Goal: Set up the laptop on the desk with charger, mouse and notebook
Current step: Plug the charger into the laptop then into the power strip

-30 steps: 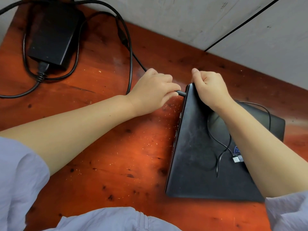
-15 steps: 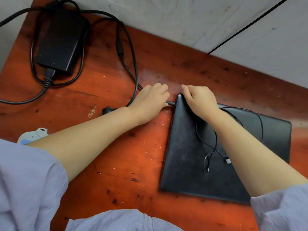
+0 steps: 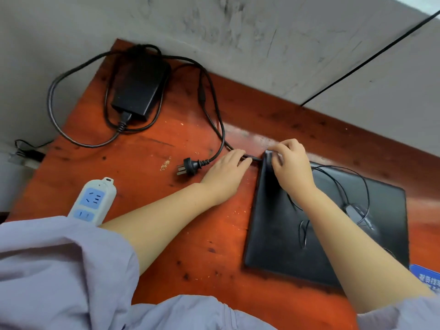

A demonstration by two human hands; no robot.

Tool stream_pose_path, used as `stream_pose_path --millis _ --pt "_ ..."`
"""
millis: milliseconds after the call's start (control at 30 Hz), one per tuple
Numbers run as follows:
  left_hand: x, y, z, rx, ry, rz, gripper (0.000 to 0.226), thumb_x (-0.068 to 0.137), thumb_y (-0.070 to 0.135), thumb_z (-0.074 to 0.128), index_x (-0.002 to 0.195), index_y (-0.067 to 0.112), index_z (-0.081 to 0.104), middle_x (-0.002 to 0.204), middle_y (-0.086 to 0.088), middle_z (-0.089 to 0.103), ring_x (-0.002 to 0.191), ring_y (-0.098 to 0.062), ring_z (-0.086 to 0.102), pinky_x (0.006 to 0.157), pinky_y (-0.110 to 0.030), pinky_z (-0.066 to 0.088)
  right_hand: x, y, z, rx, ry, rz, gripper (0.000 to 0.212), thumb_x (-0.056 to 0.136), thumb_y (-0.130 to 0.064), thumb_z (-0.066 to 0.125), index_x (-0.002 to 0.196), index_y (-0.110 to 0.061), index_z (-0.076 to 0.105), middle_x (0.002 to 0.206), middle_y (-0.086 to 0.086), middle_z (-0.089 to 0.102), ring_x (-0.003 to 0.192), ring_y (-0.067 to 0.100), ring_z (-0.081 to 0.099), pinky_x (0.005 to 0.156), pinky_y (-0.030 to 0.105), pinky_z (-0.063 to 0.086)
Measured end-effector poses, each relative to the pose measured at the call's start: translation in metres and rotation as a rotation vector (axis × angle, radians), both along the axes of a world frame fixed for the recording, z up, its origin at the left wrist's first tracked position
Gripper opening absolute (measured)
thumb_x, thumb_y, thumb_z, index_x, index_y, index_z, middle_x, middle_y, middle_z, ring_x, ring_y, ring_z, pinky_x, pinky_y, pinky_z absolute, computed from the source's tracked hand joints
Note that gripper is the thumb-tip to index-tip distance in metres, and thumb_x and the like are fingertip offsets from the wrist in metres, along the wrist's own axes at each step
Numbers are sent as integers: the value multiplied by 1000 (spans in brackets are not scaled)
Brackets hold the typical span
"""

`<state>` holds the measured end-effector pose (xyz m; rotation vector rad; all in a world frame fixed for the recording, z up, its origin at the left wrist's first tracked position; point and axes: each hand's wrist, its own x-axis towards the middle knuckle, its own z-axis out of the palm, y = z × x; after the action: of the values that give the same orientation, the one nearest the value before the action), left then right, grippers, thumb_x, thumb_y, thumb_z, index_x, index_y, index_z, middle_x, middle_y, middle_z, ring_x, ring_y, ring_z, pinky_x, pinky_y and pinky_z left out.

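On red wooden bench (image 3: 166,144), left hand (image 3: 226,177) had pushed thin black charger plug (image 3: 253,159) against closed black laptop (image 3: 281,225), grip pinching it, right hand (image 3: 291,167) clamping the corner.

White characters are showing on the blue item (image 3: 426,278) poking in at the right edge beside the laptop (image 3: 273,234), possibly Chinese, but they are blurring too much to read. Nothing else is carrying legible text.
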<state>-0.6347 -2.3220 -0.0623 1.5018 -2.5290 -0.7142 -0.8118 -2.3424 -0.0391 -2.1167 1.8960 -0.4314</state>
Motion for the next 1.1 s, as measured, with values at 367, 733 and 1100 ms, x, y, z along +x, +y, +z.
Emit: stream_pose_path --millis 367,733,1100 --pt "155 99 22 -263 -21 384 24 81 14 65 105 11 64 94 -10 64 86 -32 60 76 -43 49 143 39 -19 780 -972 -407 29 88 -48 50 86 -20 55 57 -2 51 34 5 42 34 14 27" --pt "213 156 -15 -46 -228 1030 70 74 51 66 126 10 43 120 -12 51 107 -31 46 86 -44 39 213 52 -8 725 -973 27 10 91 -19 53 85 -25 59 56 0 45 40 8 38 37 16 28" --pt "213 157 -20 -137 -176 1038 56 75 48 64 116 13 49 109 -7 54 104 -28 47 86 -40 37 281 36 15 606 -485 662 22 90 -14 51 83 -34 52 52 -8 48 45 7 43 48 18 38"
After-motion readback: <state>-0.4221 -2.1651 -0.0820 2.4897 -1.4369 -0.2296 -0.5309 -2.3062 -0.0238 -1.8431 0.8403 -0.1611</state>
